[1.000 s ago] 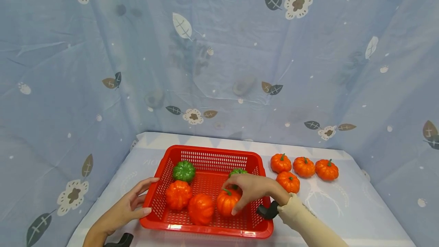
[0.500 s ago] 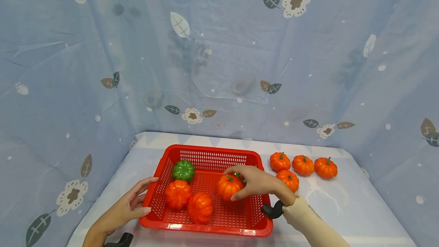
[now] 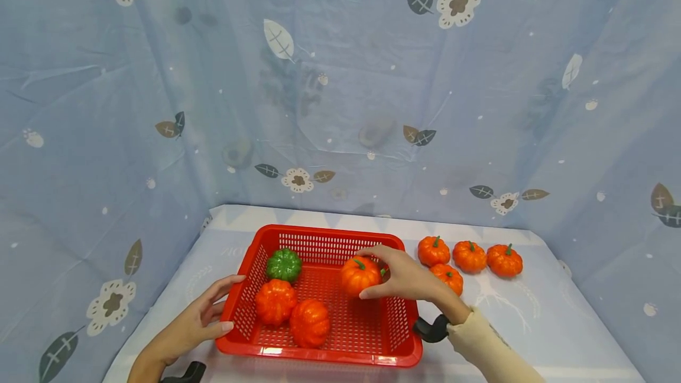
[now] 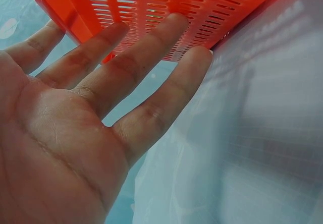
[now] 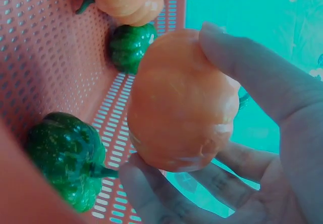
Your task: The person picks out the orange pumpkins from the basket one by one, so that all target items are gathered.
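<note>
My right hand [image 3: 399,273] grips a small orange pumpkin [image 3: 359,276] with a green stem, thumb on one side and fingers on the other, over the right half of a red perforated basket [image 3: 319,356]. A green pumpkin [image 5: 65,158] sits in the basket close to those fingertips; in the head view the hand mostly hides it. Against the basket's left wall, the spread, fairly straight fingers of my left hand [image 3: 186,327] touch from outside. Two orange pumpkins [image 3: 310,324] and another green pumpkin [image 3: 284,265] lie in the basket's left half.
Several orange pumpkins [image 3: 470,256] stand on the pale table [image 3: 511,324] to the right of the basket. A blue patterned curtain [image 3: 340,105] encloses the back and both sides. Black camera straps [image 3: 432,330] sit at the wrists.
My right hand has lifted the orange pumpkin from the basket's front right and moved it toward the back. My left hand stays at the basket's left wall.
</note>
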